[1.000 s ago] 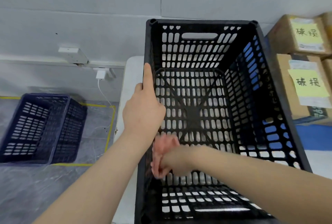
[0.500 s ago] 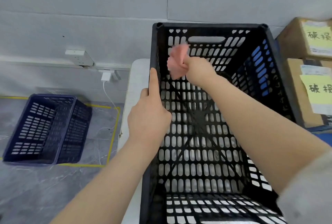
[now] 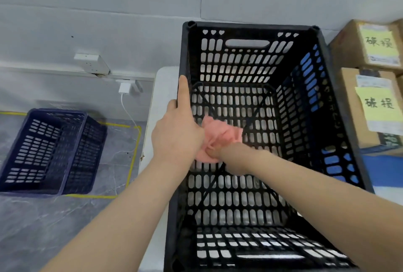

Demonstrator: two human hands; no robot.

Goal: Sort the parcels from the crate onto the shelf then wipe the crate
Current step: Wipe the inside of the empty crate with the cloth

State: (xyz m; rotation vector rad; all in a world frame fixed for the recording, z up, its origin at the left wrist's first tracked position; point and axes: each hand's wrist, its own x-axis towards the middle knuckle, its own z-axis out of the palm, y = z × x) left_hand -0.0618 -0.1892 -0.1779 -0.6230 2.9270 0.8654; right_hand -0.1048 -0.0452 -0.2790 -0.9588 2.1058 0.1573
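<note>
Inside crate (image 3: 250, 29), fingers (image 3: 212, 152) around cloth (image 3: 220, 134)

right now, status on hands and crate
Left hand gripping left rim of black slotted plastic crate. Right hand inside, holding bunched pink cloth by left wall. No parcels in crate, nothing in the way.

there are two crates: one black (image 3: 250, 58) and one blue (image 3: 50, 152). two boxes (image 3: 370, 45) (image 3: 366, 110), one pink cloth (image 3: 220, 136), two hands (image 3: 176, 136) (image 3: 231, 158), one charger (image 3: 124, 88).
</note>
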